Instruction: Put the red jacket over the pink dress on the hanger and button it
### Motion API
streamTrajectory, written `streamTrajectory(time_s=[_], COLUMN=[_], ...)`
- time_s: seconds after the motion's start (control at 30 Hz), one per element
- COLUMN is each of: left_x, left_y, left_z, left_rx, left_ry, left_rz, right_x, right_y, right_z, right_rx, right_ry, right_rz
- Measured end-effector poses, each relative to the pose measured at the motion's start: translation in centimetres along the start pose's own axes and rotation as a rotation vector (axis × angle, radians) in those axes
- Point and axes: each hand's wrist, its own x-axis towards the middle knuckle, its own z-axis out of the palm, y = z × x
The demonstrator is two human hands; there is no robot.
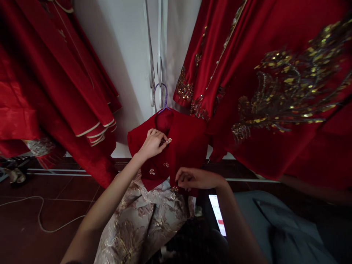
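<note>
Brocade skirt (143, 223) hangs below both hands. Left hand (152, 143) pinches the top clasp (168, 140) of the red jacket (187, 143); right hand (192, 178) grips the hem, fingers closed. Two lower clasps (152, 171) look fastened, dimly seen.

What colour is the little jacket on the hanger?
The jacket is deep red with small sparkly buttons; the head view shows it.

Left hand (153, 143) pinching, raised; right hand (192, 178) lower, fingers curled.
</note>
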Motion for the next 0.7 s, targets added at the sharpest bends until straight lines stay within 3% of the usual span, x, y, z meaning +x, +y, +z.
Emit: streamTrajectory(time_s=[0.27,0.43,0.57,0.7], left_x=[-0.3,-0.3,-0.1,-0.1], left_y=[0.0,0.3,0.3,0.7], left_z=[0.3,0.0,-0.2,-0.3], left_rx=[0.087,-0.049,-0.18,-0.144], left_ry=[0.024,-0.003,0.027,0.016], left_rz=[-0.03,-0.029,-0.036,-0.031], right_x=[-0.5,-0.5,-0.4,-0.2], right_y=[-0.4,-0.8,-0.7,-0.3], right_z=[0.0,0.0,-0.5,-0.9], right_rx=[-0.013,-0.034,-0.018,-0.011], right_ry=[0.019,0.025,0.174,0.309], right_rz=[0.019,0.013,-0.072,-0.121])
